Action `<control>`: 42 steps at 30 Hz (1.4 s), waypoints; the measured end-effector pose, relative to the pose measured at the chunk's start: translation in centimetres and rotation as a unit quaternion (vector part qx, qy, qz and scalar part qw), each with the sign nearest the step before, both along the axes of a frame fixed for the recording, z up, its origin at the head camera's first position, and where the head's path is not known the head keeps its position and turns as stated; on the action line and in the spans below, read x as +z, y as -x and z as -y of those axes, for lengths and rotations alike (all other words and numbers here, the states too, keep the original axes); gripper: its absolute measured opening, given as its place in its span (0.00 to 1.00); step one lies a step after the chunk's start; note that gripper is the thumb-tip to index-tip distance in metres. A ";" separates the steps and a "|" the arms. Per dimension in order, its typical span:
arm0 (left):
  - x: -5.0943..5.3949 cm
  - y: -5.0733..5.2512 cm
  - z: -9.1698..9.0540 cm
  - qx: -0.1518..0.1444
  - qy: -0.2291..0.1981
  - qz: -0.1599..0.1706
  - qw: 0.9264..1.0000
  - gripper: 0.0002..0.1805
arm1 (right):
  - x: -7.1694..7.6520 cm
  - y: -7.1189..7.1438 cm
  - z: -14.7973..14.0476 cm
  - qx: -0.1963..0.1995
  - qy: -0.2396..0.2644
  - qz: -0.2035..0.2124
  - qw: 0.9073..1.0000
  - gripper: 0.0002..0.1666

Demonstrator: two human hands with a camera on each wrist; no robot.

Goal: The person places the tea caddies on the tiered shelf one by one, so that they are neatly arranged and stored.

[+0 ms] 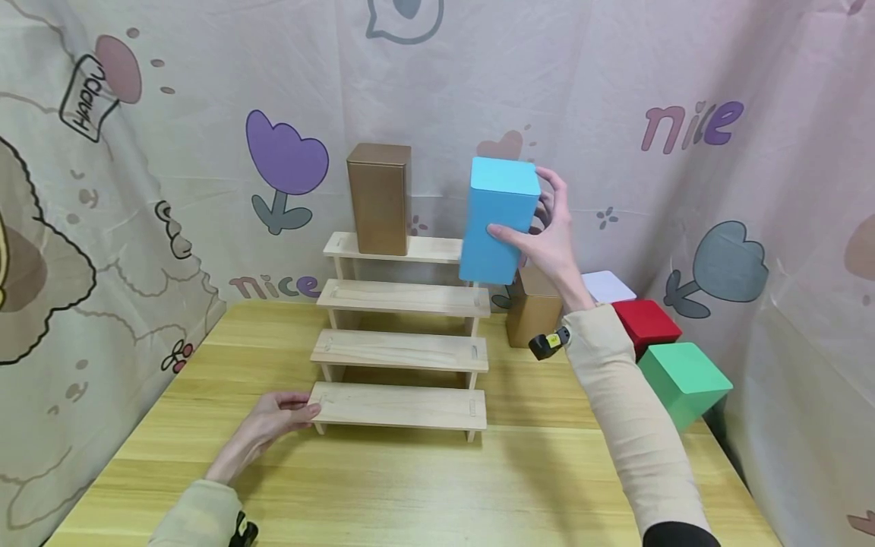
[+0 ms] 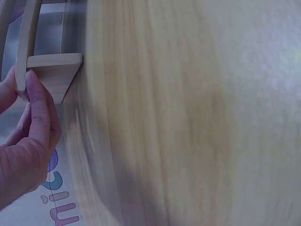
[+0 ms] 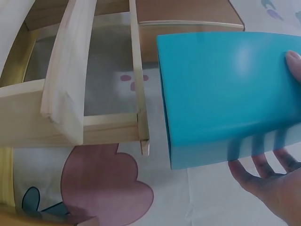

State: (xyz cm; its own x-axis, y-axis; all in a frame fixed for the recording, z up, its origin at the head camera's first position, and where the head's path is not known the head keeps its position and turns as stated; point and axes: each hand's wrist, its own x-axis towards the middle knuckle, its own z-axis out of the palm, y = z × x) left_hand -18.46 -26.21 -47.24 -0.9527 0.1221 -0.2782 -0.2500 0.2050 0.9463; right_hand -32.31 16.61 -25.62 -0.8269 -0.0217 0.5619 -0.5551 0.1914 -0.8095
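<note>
My right hand [image 1: 550, 232] grips a tall blue box [image 1: 501, 220], thumb on its front and fingers round the far side. In the head view the box overlaps the right end of the top shelf; the right wrist view shows a gap between the box [image 3: 225, 94] and that shelf's end. With thumb and fingers my left hand [image 1: 276, 416] pinches the left end of the lowest step of a wooden four-step rack [image 1: 399, 406]. The left wrist view shows those fingers [image 2: 40, 110] on the board's edge. A brown box [image 1: 379, 201] stands upright on the top shelf's left part.
Right of the rack stand another brown box [image 1: 532, 311], partly behind my right arm, a white box [image 1: 608, 286], a red box [image 1: 645, 323] and a green box [image 1: 686, 380]. The rack stands on a wooden table [image 1: 383, 494]. A printed curtain [image 1: 424, 99] hangs behind.
</note>
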 end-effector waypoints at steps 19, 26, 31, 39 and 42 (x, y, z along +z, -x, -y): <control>0.1 0.1 0.0 0.000 0.000 0.000 1.000 0.34 | 0.7 3.0 2.9 0.021 0.004 0.019 1.000 0.57; 0.1 0.1 0.0 -0.001 -0.003 0.002 1.000 0.34 | 0.4 4.1 3.6 0.021 0.006 0.026 0.999 0.57; 0.0 0.0 0.0 0.004 -0.003 0.001 1.000 0.34 | 0.3 4.5 4.1 0.020 0.001 0.035 0.999 0.58; -0.1 0.0 0.0 0.003 -0.005 0.000 1.000 0.34 | 0.3 5.4 4.6 0.021 -0.003 0.035 0.999 0.58; 0.0 0.0 0.0 0.001 -0.005 0.000 1.000 0.34 | 0.3 5.7 4.8 0.023 -0.002 0.033 0.999 0.58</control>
State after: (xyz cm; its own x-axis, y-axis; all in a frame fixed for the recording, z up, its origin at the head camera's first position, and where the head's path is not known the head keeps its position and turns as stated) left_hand -18.49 -26.25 -47.22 -0.9532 0.1226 -0.2764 -0.2498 0.1957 0.9483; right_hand -38.01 11.77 -25.32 -0.8598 -0.0623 0.5067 -0.5094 0.1702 -0.8435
